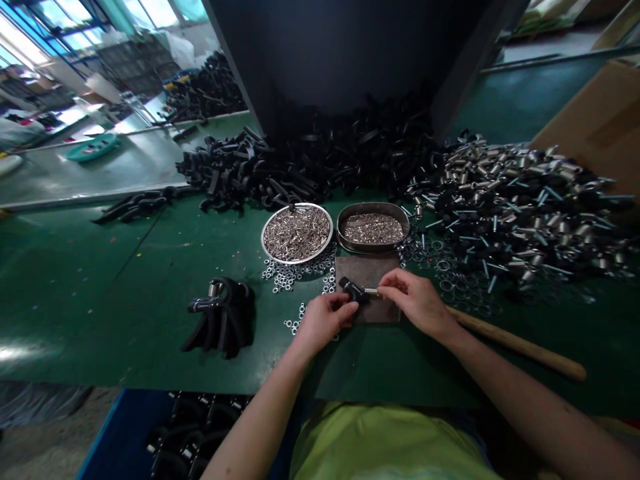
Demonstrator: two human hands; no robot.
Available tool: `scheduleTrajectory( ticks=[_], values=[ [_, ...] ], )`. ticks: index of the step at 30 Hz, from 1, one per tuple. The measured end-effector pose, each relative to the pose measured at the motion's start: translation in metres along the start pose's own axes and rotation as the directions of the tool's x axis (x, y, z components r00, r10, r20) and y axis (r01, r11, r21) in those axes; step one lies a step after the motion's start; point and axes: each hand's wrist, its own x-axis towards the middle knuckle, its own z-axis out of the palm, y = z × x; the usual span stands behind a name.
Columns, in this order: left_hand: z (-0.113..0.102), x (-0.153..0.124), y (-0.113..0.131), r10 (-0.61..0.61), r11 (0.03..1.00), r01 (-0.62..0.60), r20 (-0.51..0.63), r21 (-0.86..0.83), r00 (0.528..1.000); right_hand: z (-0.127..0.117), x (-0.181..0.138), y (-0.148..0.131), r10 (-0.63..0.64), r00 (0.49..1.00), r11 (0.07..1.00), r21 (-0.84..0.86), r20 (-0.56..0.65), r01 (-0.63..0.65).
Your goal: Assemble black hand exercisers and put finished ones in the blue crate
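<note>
The step in hand looks like joining a spring (371,291) to a black part (353,289). Both sit over the plate (369,268), in front of the person; whether they rest on it or are held just above, I can't tell. The left hand (323,317) grips the part between thumb and fingers, at the plate's 8 o'clock side. The right hand (413,300) pinches the spring's outer end from 3 o'clock. The spring's near end meets the part, but how far any rod in it is seated doesn't show.

From the plate, the tin (373,247) is at 12 o'clock, the pin dish (305,260) at 10, loose nuts (283,281) between 9 and 10, and a wooden handle (520,343) between 3 and 4, its far end behind the right forearm. A stack (225,327) of similar pieces with springs stands at 9.

The next move seems to call for a steady left grip while the right lines the spring up straight with the part and seats it, without letting it slip sideways.
</note>
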Motion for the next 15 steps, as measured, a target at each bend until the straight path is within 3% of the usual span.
scheduleTrajectory(
  ticks=[3,5,7,10,15],
  values=[
    [-0.003,-0.005,0.002,0.256,0.924,-0.183,-0.188,0.335,0.948,0.001,0.000,-0.003,-0.001,1.000,0.999,0.032,0.021,0.001],
    [0.000,-0.011,0.005,0.419,0.829,-0.273,-0.220,0.488,0.881,0.004,-0.002,-0.008,0.015,0.998,0.994,0.105,0.065,-0.022],
    [0.005,-0.019,0.006,0.522,0.772,-0.371,-0.181,0.516,0.833,0.008,-0.005,-0.013,0.061,0.988,0.975,0.203,0.145,-0.090],
    [0.013,-0.027,0.002,0.579,0.749,-0.490,-0.082,0.445,0.811,0.014,-0.010,-0.020,0.130,0.950,0.922,0.318,0.284,-0.222],
    [0.016,-0.030,-0.011,0.587,0.725,-0.510,-0.030,0.462,0.809,0.015,-0.017,-0.022,0.172,0.915,0.911,0.295,0.364,-0.288]
  ],
)
